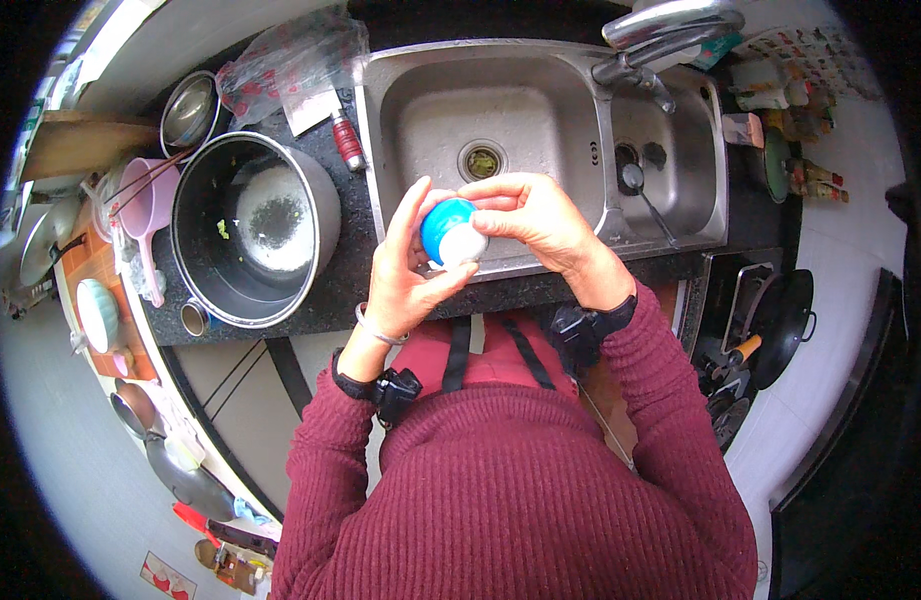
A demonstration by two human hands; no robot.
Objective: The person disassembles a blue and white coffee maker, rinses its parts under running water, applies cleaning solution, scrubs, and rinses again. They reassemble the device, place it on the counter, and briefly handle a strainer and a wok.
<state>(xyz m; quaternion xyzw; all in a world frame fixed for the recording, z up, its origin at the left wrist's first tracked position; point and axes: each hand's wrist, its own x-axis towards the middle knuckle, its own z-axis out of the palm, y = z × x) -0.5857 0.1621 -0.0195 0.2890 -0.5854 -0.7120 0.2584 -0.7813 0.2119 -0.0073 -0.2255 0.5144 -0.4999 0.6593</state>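
Observation:
Near the sink's front rim, my left hand cups a small rounded blue-and-white object, perhaps a container or bottle top. My right hand pinches it from the other side, thumb on the front and fingers at the upper edge. Its underside and much of its far side are hidden by my hands. Beyond them lies the large basin of the steel double sink, with bits of green food waste in its drain strainer.
Left of the sink stand a big metal pot with food scraps inside, a pink ladle, a red-handled tool and a plastic bag. The faucet overhangs the small basin, where a spoon leans. A black wok sits far right.

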